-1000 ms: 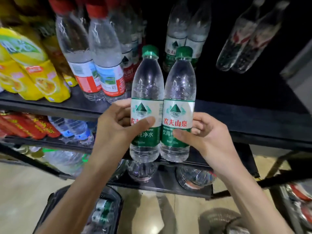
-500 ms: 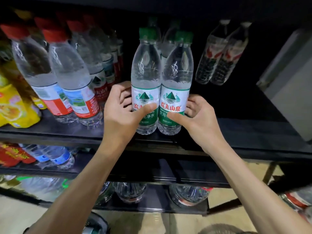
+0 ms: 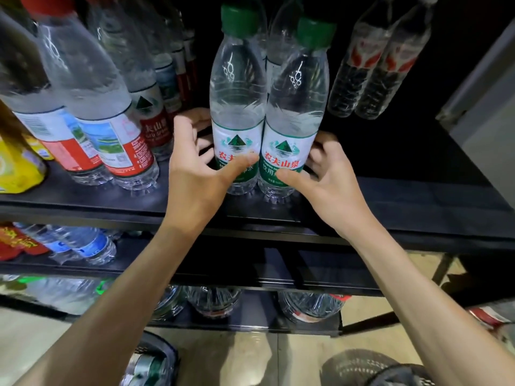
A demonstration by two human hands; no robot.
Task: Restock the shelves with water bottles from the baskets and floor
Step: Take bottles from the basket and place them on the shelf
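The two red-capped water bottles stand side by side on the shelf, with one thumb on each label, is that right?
Not quite: the head view shows green caps, not red. The left bottle and right bottle do stand side by side on the shelf, with the thumb of the left hand on one label and that of the right hand on the other.

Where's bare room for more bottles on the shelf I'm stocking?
Free: the shelf right of the green-cap bottles, in front of the two dark bottles at the back. Crowded: left, where red-label bottles stand packed; only a thin front strip is bare there.
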